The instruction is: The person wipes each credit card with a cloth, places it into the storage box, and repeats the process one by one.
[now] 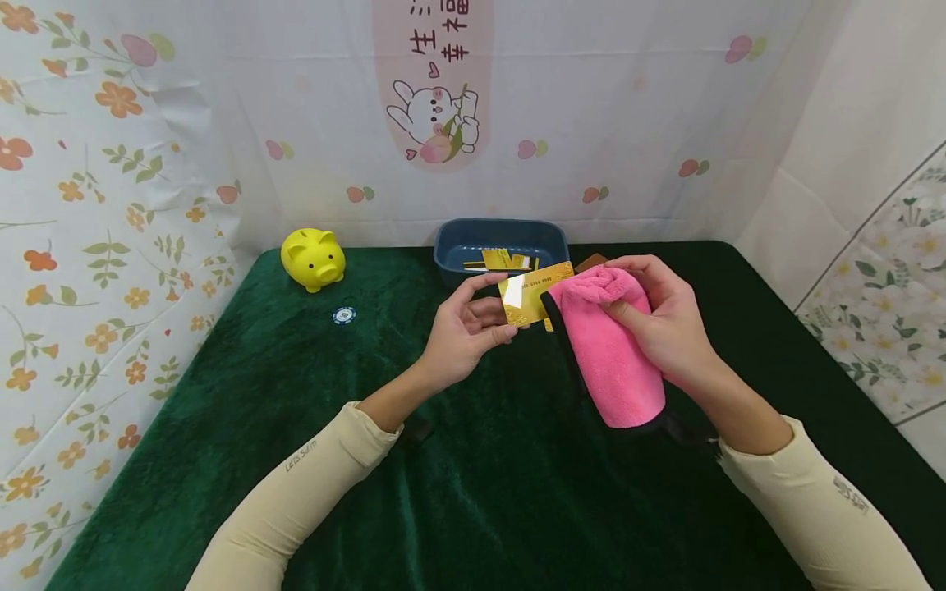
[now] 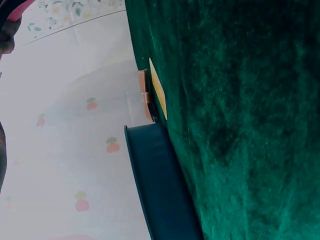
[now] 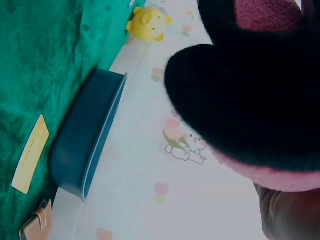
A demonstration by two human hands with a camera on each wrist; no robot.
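Observation:
In the head view my left hand (image 1: 467,332) pinches a gold bank card (image 1: 535,293) by its left end, between fingers and thumb. My right hand (image 1: 661,316) grips a folded pink towel (image 1: 617,361) with a black edge, and the towel's top left corner overlaps the card's right end. In the right wrist view the towel's black edging (image 3: 240,105) fills much of the right side. Behind the hands stands a dark blue basin (image 1: 451,246) with several gold cards (image 1: 498,259) in it.
Another gold card (image 3: 31,155) lies on the green cloth in front of the basin. A brown wallet (image 3: 37,222) sits beside the basin. Further left are a yellow piggy bank (image 1: 314,258) and a poker chip (image 1: 343,315). A small dark object (image 1: 416,431) lies near the left forearm.

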